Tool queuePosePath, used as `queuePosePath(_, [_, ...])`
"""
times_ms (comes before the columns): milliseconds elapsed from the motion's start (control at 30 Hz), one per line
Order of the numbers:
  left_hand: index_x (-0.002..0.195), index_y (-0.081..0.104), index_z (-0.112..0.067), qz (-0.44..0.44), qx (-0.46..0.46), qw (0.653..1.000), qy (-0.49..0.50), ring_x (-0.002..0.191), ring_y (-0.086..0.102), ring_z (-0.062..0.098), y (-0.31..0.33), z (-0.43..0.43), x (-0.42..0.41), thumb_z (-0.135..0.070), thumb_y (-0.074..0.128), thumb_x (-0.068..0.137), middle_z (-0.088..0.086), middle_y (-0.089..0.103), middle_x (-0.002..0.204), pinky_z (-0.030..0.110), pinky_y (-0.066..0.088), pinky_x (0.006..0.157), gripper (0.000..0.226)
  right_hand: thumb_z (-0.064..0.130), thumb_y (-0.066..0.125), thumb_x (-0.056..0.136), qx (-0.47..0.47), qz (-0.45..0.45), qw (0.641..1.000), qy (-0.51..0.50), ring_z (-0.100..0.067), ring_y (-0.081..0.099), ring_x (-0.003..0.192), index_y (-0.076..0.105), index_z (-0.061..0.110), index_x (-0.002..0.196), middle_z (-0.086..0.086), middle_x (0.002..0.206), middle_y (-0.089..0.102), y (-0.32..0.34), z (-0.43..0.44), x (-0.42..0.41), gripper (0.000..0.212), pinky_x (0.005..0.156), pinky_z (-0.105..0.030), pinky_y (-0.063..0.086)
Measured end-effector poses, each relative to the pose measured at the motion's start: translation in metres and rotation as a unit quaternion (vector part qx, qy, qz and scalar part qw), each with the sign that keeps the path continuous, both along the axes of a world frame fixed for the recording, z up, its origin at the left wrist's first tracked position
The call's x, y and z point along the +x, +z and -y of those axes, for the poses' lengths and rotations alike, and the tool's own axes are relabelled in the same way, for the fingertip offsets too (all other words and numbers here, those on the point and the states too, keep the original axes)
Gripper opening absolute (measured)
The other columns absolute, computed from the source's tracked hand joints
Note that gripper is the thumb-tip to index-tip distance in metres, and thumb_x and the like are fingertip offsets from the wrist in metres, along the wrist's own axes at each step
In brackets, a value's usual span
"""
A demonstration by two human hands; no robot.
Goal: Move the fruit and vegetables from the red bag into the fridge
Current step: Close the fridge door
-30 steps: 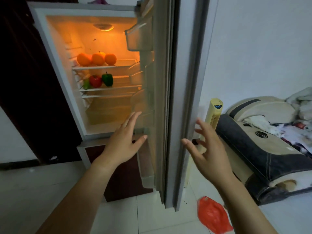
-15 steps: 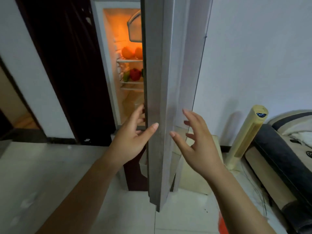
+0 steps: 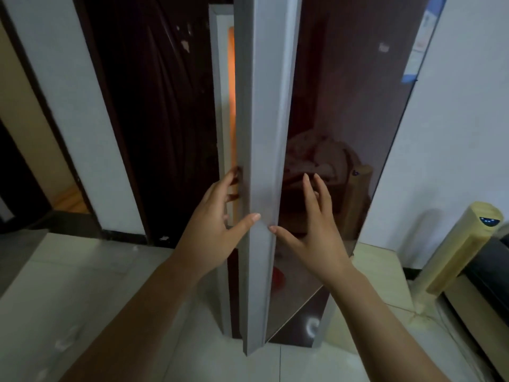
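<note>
The fridge door (image 3: 261, 106) stands almost closed, its grey edge facing me and its dark glossy front (image 3: 344, 92) to the right. Only a thin strip of orange light (image 3: 232, 106) from the fridge's inside shows left of the edge. The fruit and vegetables are hidden behind the door. My left hand (image 3: 217, 230) has its fingers in the gap on the door's inner side and its thumb on the grey edge. My right hand (image 3: 311, 232) is spread flat against the glossy front, thumb at the edge. A red blur (image 3: 278, 277) low on the door looks like the red bag's reflection.
A dark wooden door (image 3: 154, 106) stands left of the fridge, beside a white wall (image 3: 68, 106). A yellow tower appliance (image 3: 462, 249) and a dark rolled mattress (image 3: 493, 274) stand on the right. Pale floor tiles (image 3: 82, 299) lie below my arms.
The fridge door has swung from wide open to nearly closed, hiding the shelves of oranges and peppers. Both hands have moved with the door's edge, and the view has turned left.
</note>
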State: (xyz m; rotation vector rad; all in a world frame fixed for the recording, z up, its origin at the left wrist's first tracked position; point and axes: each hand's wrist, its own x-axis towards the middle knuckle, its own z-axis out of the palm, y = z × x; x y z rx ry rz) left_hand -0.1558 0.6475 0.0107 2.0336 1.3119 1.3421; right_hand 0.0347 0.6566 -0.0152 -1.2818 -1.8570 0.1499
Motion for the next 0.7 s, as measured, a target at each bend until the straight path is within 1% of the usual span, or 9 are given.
queuePosePath(67, [0.140, 0.019, -0.040, -0.021, 0.011, 1.000, 0.013, 0.112, 0.040, -0.020, 0.000, -0.015, -0.013, -0.032, 0.062, 0.085, -0.020, 0.033, 0.137, 0.010, 0.043, 0.092, 0.071, 0.053, 0.065, 0.076, 0.014, 0.003, 1.000, -0.009, -0.013, 0.009, 0.145, -0.002, 0.032, 0.148, 0.010, 0.156, -0.013, 0.003, -0.020, -0.011, 0.101, 0.100, -0.022, 0.034])
queuePosePath(133, [0.145, 0.020, -0.032, -0.032, 0.022, 0.999, 0.030, 0.123, 0.041, -0.004, -0.003, -0.030, -0.024, -0.032, 0.059, 0.087, -0.011, 0.031, 0.147, 0.028, 0.045, 0.102, 0.070, 0.051, 0.067, 0.075, 0.028, 0.018, 0.999, -0.024, -0.017, 0.013, 0.144, -0.002, 0.031, 0.148, 0.009, 0.156, -0.012, 0.008, -0.039, -0.021, 0.103, 0.095, -0.022, 0.038])
queuePosePath(167, [0.147, 0.019, -0.029, -0.030, 0.025, 0.999, 0.037, 0.127, 0.040, 0.002, -0.005, -0.037, -0.029, -0.033, 0.059, 0.087, -0.008, 0.030, 0.149, 0.035, 0.044, 0.103, 0.071, 0.050, 0.068, 0.075, 0.032, 0.022, 0.999, -0.030, -0.018, 0.014, 0.144, -0.002, 0.030, 0.148, 0.008, 0.156, -0.012, 0.011, -0.047, -0.026, 0.103, 0.092, -0.021, 0.039])
queuePosePath(233, [0.148, 0.013, -0.029, -0.012, 0.020, 0.999, 0.042, 0.133, 0.037, 0.008, -0.007, -0.049, -0.034, -0.034, 0.060, 0.086, -0.006, 0.026, 0.152, 0.040, 0.042, 0.105, 0.078, 0.047, 0.070, 0.076, 0.032, 0.025, 0.998, -0.037, -0.019, 0.016, 0.144, -0.002, 0.029, 0.148, 0.006, 0.156, -0.013, 0.016, -0.063, -0.034, 0.104, 0.090, -0.021, 0.041])
queuePosePath(367, [0.148, 0.000, -0.033, 0.011, 0.004, 0.999, 0.045, 0.142, 0.020, 0.010, -0.009, -0.073, -0.041, -0.033, 0.063, 0.085, -0.006, 0.012, 0.156, 0.044, 0.034, 0.111, 0.089, 0.044, 0.071, 0.076, 0.020, 0.024, 0.998, -0.056, -0.022, 0.016, 0.144, -0.002, 0.028, 0.149, 0.005, 0.156, -0.013, 0.017, -0.092, -0.045, 0.104, 0.095, -0.033, 0.046])
queuePosePath(433, [0.149, 0.002, -0.028, 0.006, 0.018, 0.998, 0.063, 0.143, 0.017, 0.011, -0.008, -0.086, -0.047, -0.030, 0.063, 0.085, -0.005, 0.008, 0.157, 0.042, 0.031, 0.113, 0.088, 0.044, 0.071, 0.076, 0.014, 0.024, 0.998, -0.061, -0.022, 0.015, 0.144, -0.001, 0.028, 0.149, 0.006, 0.156, -0.013, 0.015, -0.106, -0.047, 0.104, 0.096, -0.033, 0.045])
queuePosePath(500, [0.149, 0.005, -0.024, -0.017, 0.049, 0.995, 0.085, 0.143, 0.014, 0.011, -0.006, -0.100, -0.051, -0.028, 0.063, 0.085, -0.003, 0.004, 0.157, 0.031, 0.024, 0.115, 0.086, 0.045, 0.071, 0.076, 0.014, 0.029, 0.997, -0.066, -0.021, 0.013, 0.144, 0.000, 0.028, 0.149, 0.006, 0.156, -0.013, 0.012, -0.120, -0.046, 0.103, 0.098, -0.030, 0.042])
queuePosePath(567, [0.149, 0.006, -0.023, -0.043, 0.073, 0.991, 0.103, 0.144, 0.009, 0.011, -0.005, -0.114, -0.053, -0.027, 0.062, 0.086, -0.001, 0.002, 0.157, 0.017, 0.015, 0.111, 0.085, 0.044, 0.071, 0.076, 0.016, 0.034, 0.997, -0.070, -0.020, 0.012, 0.144, 0.001, 0.028, 0.149, 0.006, 0.156, -0.012, 0.008, -0.134, -0.043, 0.102, 0.099, -0.029, 0.039])
queuePosePath(700, [0.149, 0.009, -0.023, -0.093, 0.109, 0.984, 0.109, 0.145, 0.004, 0.012, -0.001, -0.147, -0.048, -0.029, 0.061, 0.085, 0.001, 0.000, 0.158, 0.009, 0.008, 0.105, 0.082, 0.042, 0.072, 0.076, 0.020, 0.036, 0.997, -0.070, -0.021, 0.008, 0.145, 0.004, 0.026, 0.149, 0.002, 0.157, -0.010, 0.003, -0.164, -0.034, 0.101, 0.101, -0.031, 0.036])
